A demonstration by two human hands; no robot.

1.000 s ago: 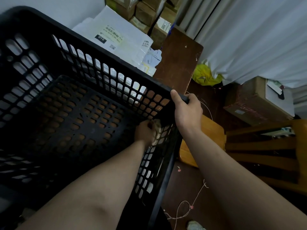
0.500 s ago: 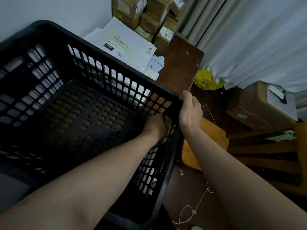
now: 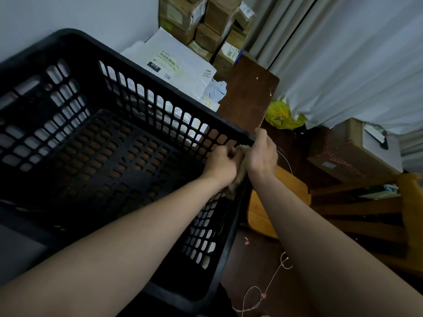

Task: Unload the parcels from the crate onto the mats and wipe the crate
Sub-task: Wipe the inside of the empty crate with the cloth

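Head view looks down into a black slotted crate (image 3: 75,49) that has nothing inside and takes up the left and middle of the scene. At its far right corner the left hand (image 3: 220,164) is closed around a crumpled beige cloth (image 3: 237,185), pressing it against the inside of the crate's right wall. The right hand (image 3: 263,154) grips the rim at that same corner from outside, touching the cloth. Beyond the far wall lie white mailer parcels (image 3: 178,65) with printed labels, and stacked cardboard boxes (image 3: 206,24) stand farther back on a brown surface (image 3: 247,92). To the right are a yellow bag (image 3: 282,116), a white curtain (image 3: 354,53) and another carton (image 3: 343,154). A thin string (image 3: 270,284) lies on the floor near the right arm.
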